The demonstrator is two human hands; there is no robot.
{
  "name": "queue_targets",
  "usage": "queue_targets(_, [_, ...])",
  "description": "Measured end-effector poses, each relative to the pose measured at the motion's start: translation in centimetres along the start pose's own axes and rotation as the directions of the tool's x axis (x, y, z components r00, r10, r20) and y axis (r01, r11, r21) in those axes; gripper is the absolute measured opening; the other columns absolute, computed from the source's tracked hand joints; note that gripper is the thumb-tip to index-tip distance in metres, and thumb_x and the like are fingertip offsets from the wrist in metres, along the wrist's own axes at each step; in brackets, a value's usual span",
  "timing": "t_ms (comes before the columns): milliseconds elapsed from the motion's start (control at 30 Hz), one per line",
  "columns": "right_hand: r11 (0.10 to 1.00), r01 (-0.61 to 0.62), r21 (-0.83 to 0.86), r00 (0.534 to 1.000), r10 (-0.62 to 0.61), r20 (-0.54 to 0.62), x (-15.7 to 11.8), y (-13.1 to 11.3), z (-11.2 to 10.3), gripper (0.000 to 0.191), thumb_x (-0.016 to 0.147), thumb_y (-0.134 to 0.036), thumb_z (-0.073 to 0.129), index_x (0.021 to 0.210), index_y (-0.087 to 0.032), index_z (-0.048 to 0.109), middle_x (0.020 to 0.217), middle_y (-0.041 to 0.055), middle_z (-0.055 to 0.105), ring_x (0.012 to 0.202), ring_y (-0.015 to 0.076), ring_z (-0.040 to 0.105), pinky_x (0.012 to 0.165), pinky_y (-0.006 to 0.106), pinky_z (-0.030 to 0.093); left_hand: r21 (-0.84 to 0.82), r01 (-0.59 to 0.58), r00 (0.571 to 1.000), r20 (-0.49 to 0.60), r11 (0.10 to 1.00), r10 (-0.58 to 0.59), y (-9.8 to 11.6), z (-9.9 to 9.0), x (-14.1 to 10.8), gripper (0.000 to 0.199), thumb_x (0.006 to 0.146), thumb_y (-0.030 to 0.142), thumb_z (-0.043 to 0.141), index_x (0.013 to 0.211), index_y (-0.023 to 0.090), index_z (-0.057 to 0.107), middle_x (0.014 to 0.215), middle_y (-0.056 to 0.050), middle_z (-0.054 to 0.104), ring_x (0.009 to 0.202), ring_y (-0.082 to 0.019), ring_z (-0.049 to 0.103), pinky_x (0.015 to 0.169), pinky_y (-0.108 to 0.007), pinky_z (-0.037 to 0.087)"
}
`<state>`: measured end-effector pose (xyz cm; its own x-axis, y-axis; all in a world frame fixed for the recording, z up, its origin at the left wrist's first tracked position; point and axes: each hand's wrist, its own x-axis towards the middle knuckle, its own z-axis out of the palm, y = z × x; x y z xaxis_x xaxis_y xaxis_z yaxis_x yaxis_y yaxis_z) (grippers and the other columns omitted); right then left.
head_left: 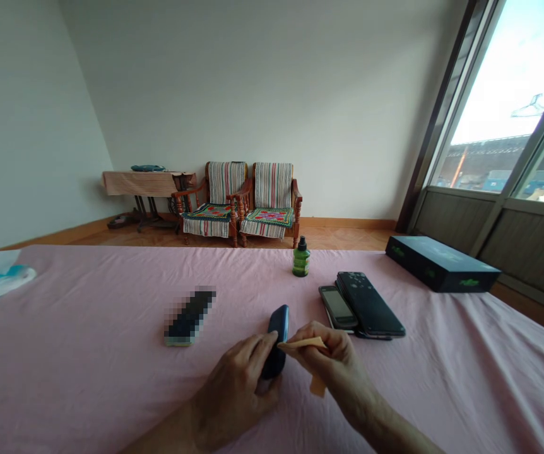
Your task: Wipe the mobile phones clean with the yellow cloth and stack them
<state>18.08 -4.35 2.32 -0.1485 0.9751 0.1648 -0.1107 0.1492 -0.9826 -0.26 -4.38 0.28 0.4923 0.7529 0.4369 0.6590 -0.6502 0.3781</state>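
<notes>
A dark blue mobile phone [279, 315] stands tilted on its edge near the front of the pink-covered surface. My left hand [241, 381] grips it from the left, thumb below and fingers over its upper side. Pinched in my right hand [326, 353] is a yellow-orange cloth [318, 384], whose folded tip touches the phone's right edge. Part of the cloth hangs below my right fingers. To the right lie an older phone with a grey screen [339, 307] and a larger black phone [371, 307], which rests on something dark.
A green bottle with a black cap [301, 260] stands behind the phones. A blurred-out dark phone [190, 318] lies to the left. At the back right is a black box [442, 261]; a white and blue packet [0, 280] sits at the far left. Two wooden chairs [272, 195] stand beyond.
</notes>
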Motion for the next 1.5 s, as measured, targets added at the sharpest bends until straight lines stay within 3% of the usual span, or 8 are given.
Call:
queue_targets(100, [0.991,0.068,-0.115,0.994,-0.078,-0.079,0.7,1.3,-0.8,0.018,0.072,-0.032,0.067,0.065,-0.015,0.070,0.066,0.0020,0.060,0.064,0.0138,0.053,0.059,0.024,0.041,0.068,0.006,0.999,-0.038,0.998,-0.004,-0.2,0.0,-0.1,0.054,0.077,0.008,0.047,0.130,0.020,0.043,0.111,-0.009,0.065,0.102,-0.024,0.063,0.094,-0.040,0.052])
queue_targets(333, [0.893,0.237,-0.383,0.912,-0.340,-0.230,2.2,3.2,-2.6,0.020,0.079,-0.036,0.064,0.079,-0.019,0.073,0.078,0.0038,0.058,0.072,0.0164,0.056,0.063,0.027,0.044,0.084,-0.060,0.995,-0.074,0.995,0.066,0.4,0.2,-0.4,0.046,0.077,0.007,0.046,0.122,0.018,0.049,0.105,-0.009,0.068,0.095,-0.023,0.067,0.086,-0.037,0.056])
queue_targets(667, [0.847,0.283,-0.450,0.919,-0.373,-0.125,2.4,3.8,-2.0,0.015,0.082,-0.025,0.060,0.085,-0.022,0.074,0.080,0.0037,0.057,0.070,0.0149,0.057,0.061,0.025,0.044,0.101,-0.130,0.987,-0.079,0.986,0.138,1.2,0.5,-0.9,0.046,0.076,0.005,0.047,0.121,0.016,0.049,0.104,-0.010,0.067,0.094,-0.023,0.067,0.085,-0.037,0.056])
queue_targets(1000, [0.858,0.416,-0.303,0.908,-0.409,0.087,-0.7,2.9,1.3,0.018,0.074,-0.004,0.058,0.076,-0.018,0.069,0.080,0.0031,0.060,0.071,0.0130,0.059,0.061,0.021,0.044,-0.262,0.127,0.991,-0.012,0.957,-0.135,1.3,-0.1,0.2,0.035,0.081,0.008,0.047,0.113,0.023,0.052,0.094,-0.002,0.067,0.086,-0.017,0.066,0.078,-0.024,0.051])
queue_targets(1167, [0.854,0.366,-0.370,0.921,-0.390,0.012,-0.4,2.8,0.1,0.012,0.078,-0.013,0.061,0.075,-0.019,0.070,0.076,0.0024,0.058,0.069,0.0124,0.057,0.059,0.021,0.042,-0.407,0.253,0.962,0.012,0.878,-0.272,0.2,0.1,0.7,0.040,0.080,0.015,0.055,0.119,0.022,0.050,0.103,-0.004,0.068,0.097,-0.020,0.064,0.086,-0.025,0.049])
queue_targets(1300, [0.855,0.298,-0.425,0.938,-0.345,-0.036,-1.1,2.9,-1.5,0.013,0.082,-0.023,0.061,0.074,-0.018,0.070,0.075,0.0026,0.055,0.067,0.0128,0.056,0.057,0.022,0.043,-0.536,0.327,0.943,0.127,0.778,-0.309,-0.5,-0.2,1.3,0.037,0.079,0.021,0.058,0.115,0.017,0.055,0.110,-0.008,0.067,0.103,-0.022,0.063,0.089,-0.027,0.047])
queue_targets(1400, [0.859,0.277,-0.430,0.950,-0.312,-0.011,-2.4,3.3,-3.1,0.016,0.083,-0.028,0.060,0.076,-0.017,0.070,0.076,0.0030,0.053,0.061,0.0115,0.055,0.048,0.021,0.042,-0.589,0.412,0.908,0.205,0.695,-0.365,-1.0,-0.3,2.0,0.033,0.078,0.031,0.060,0.106,0.013,0.058,0.103,-0.010,0.069,0.096,-0.022,0.064,0.081,-0.027,0.049])
queue_targets(1500, [0.881,0.244,-0.406,0.962,-0.274,-0.016,-3.5,3.6,-4.6,0.018,0.084,-0.030,0.059,0.078,-0.016,0.069,0.078,0.0026,0.051,0.051,0.0085,0.052,0.041,0.019,0.040,-0.601,0.535,0.840,0.298,0.594,-0.454,-1.6,-0.3,2.8,0.038,0.072,0.041,0.065,0.096,0.013,0.059,0.085,-0.007,0.071,0.070,-0.018,0.064,0.056,-0.022,0.046])
